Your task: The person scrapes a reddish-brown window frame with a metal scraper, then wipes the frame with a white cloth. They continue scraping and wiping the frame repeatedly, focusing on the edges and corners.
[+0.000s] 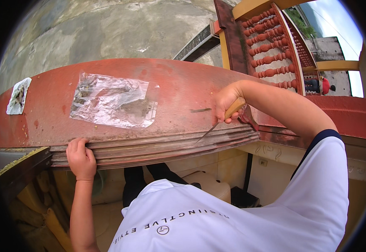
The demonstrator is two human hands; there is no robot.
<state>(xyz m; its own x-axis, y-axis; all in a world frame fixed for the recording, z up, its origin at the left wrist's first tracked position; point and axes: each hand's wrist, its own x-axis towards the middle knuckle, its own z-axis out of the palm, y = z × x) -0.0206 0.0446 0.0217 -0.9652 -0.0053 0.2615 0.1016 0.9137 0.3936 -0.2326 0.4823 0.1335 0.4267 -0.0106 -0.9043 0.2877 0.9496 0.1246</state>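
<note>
Before me runs a curved red-painted ledge (179,100) with a grooved, weathered moulding (157,145) along its near edge. My right hand (228,105) grips the wooden handle (235,108) of a tool with a thin, pointed metal shaft (208,132). Its tip points down at the moulding's grooves; whether it touches cannot be made out. Further left, my left hand (82,159) rests over the same moulding, fingers bent onto its upper rim. A thin dark metal strip (200,110) lies on the ledge beside my right hand.
A crumpled clear plastic bag (113,100) and a white sheet with debris (18,96) lie on the ledge. Red balusters (271,47) stand at upper right, with a distant person (325,85) beyond. A dark beam (25,171) meets the moulding at left. Concrete ground (123,31) spreads below.
</note>
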